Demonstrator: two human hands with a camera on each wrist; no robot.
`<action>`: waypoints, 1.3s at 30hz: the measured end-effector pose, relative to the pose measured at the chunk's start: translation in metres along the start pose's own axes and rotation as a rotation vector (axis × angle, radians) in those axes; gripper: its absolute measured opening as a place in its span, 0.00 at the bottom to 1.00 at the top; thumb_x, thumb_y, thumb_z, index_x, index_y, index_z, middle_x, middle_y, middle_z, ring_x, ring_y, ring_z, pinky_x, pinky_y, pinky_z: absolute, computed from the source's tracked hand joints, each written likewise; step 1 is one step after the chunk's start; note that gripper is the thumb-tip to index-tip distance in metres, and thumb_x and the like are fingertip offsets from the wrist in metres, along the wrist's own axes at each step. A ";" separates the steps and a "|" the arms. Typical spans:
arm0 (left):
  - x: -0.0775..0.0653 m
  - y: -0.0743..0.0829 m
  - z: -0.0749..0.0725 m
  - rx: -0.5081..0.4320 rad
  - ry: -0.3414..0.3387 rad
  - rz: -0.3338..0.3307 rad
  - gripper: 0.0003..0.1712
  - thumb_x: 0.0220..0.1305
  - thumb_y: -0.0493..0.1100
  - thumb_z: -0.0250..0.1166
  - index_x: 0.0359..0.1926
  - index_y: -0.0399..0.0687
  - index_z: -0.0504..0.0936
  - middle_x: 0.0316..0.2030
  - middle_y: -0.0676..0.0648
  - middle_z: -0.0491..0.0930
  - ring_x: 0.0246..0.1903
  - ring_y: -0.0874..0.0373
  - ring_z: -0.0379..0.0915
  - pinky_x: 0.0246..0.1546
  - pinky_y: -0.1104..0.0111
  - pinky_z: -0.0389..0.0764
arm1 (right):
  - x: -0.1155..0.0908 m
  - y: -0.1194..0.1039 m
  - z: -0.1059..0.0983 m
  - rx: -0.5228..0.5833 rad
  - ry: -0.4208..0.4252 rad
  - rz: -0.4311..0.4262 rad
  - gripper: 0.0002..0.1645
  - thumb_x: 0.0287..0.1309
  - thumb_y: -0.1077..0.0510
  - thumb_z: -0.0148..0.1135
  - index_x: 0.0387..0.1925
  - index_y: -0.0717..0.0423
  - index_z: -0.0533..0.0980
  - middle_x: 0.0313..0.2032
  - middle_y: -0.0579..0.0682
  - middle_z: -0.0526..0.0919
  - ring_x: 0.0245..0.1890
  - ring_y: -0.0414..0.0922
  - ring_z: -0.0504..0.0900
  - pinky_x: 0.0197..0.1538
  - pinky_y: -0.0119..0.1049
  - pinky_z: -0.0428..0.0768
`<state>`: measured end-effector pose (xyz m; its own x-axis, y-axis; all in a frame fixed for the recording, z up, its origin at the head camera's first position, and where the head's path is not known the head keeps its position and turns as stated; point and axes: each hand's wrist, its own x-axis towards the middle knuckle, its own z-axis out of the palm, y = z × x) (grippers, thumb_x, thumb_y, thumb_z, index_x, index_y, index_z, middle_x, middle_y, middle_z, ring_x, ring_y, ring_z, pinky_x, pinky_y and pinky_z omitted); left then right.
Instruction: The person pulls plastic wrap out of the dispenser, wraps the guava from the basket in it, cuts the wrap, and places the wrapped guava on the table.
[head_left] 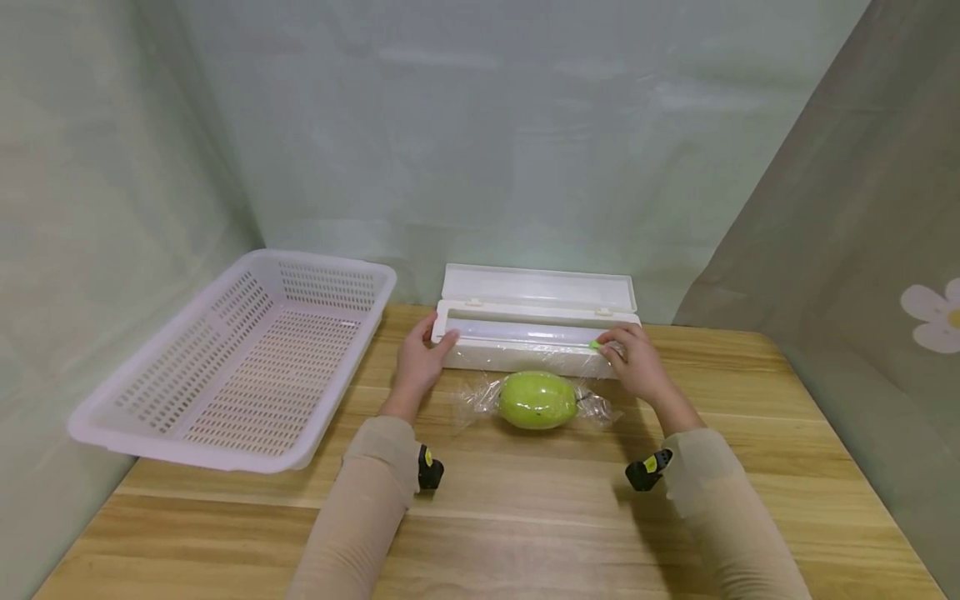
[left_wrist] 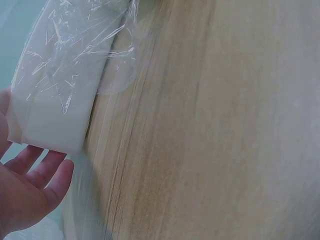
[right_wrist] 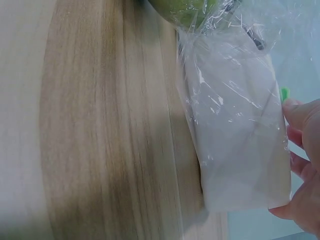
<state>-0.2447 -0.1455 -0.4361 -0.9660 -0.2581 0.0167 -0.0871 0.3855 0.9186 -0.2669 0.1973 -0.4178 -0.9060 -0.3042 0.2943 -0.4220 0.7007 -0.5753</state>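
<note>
A white cling film dispenser (head_left: 517, 358) lies across the table with its hinged lid (head_left: 536, 287) raised at the back. Inside it shows a roll of film (head_left: 525, 332). My left hand (head_left: 422, 360) holds the dispenser's left end, thumb on top and fingers around the end. At the right, my right hand (head_left: 636, 363) pinches a small green slider (head_left: 595, 344) on the front edge. Clear film (right_wrist: 225, 100) hangs over the dispenser's front wall. Before it sits a green melon-like fruit (head_left: 537, 400) wrapped in film, with twisted film at both sides.
To the left stands a large white slotted plastic basket (head_left: 330, 433). The wooden table (head_left: 525, 533) reaches back to grey-green sheeting (head_left: 480, 167), which also hangs on both sides. A flower print (head_left: 937, 315) marks the right side.
</note>
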 end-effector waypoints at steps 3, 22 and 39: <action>0.000 0.000 0.000 0.003 -0.002 -0.001 0.39 0.62 0.58 0.61 0.70 0.52 0.61 0.62 0.40 0.69 0.64 0.47 0.61 0.67 0.54 0.59 | 0.000 0.000 -0.001 -0.001 0.001 -0.001 0.08 0.63 0.65 0.55 0.42 0.65 0.77 0.53 0.64 0.71 0.56 0.59 0.68 0.58 0.56 0.69; 0.002 -0.002 0.001 -0.017 -0.010 0.006 0.40 0.61 0.59 0.61 0.70 0.51 0.61 0.62 0.40 0.69 0.64 0.47 0.61 0.68 0.54 0.58 | -0.002 0.000 -0.006 0.005 -0.012 0.000 0.09 0.63 0.66 0.55 0.41 0.67 0.76 0.52 0.65 0.72 0.55 0.61 0.69 0.57 0.58 0.69; 0.003 -0.003 0.002 -0.007 -0.003 -0.003 0.40 0.61 0.59 0.61 0.70 0.52 0.61 0.62 0.39 0.68 0.63 0.47 0.61 0.66 0.54 0.61 | -0.007 0.004 -0.004 0.029 0.035 0.077 0.18 0.61 0.59 0.59 0.48 0.69 0.75 0.51 0.65 0.71 0.52 0.61 0.71 0.55 0.57 0.70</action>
<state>-0.2474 -0.1459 -0.4391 -0.9665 -0.2562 0.0127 -0.0882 0.3784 0.9214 -0.2623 0.2048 -0.4191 -0.9343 -0.2269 0.2749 -0.3525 0.7021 -0.6187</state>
